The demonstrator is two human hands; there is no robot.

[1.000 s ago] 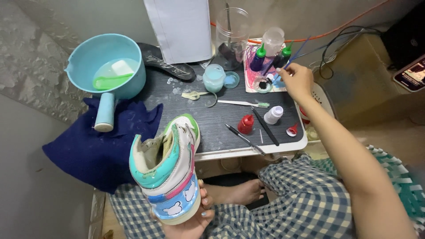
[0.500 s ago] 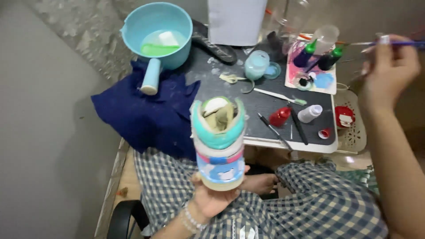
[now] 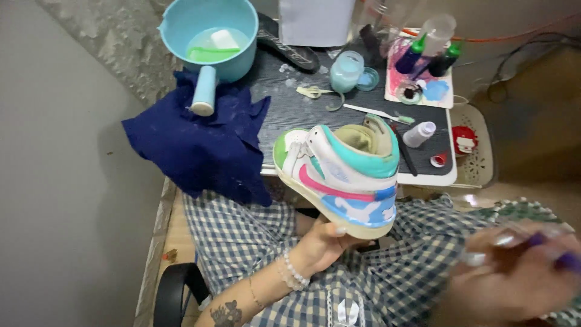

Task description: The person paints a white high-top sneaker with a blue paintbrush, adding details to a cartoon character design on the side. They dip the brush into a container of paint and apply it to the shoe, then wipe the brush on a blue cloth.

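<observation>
My left hand (image 3: 324,245) grips the sole of a high-top sneaker (image 3: 339,172), white with pink, teal, green and blue panels. It holds the sneaker side-on above my lap, toe to the left. My right hand (image 3: 514,275) is blurred at the lower right, over my checked trousers, and pinches a thin paintbrush (image 3: 544,233) with a purple handle. A small dark table (image 3: 302,106) stands just beyond the sneaker.
On the table: a teal basin (image 3: 209,36) holding water, a sponge and a green brush, a navy cloth (image 3: 200,145) draped over the left edge, a black insole (image 3: 290,45), a paint palette (image 3: 423,85) with small bottles, a white bottle (image 3: 419,134), loose brushes. Grey wall at left.
The sneaker has turned from heel-on to side-on in my left hand. My right hand has dropped from the upper right, near the paints, to my lap with the brush.
</observation>
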